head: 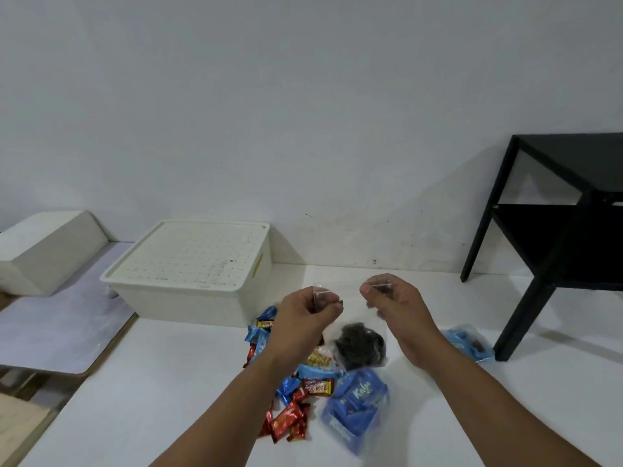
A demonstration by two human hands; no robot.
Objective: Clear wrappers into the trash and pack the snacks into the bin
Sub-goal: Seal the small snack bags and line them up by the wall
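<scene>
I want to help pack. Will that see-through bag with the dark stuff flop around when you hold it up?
Probably yes. The clear bag hangs from its top corners, pinched by the left hand and right hand, so it looks thin and floppy. The dark snack sags to the bottom, so it may swing. It seems light.

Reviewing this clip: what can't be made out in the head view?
- Inside of the white bin: its lid covers it.
- Dark contents of the clear bag, pinched by left hand and right hand: blurred.
- Trash container: none in frame.
- Blue packet: blurred.
</scene>
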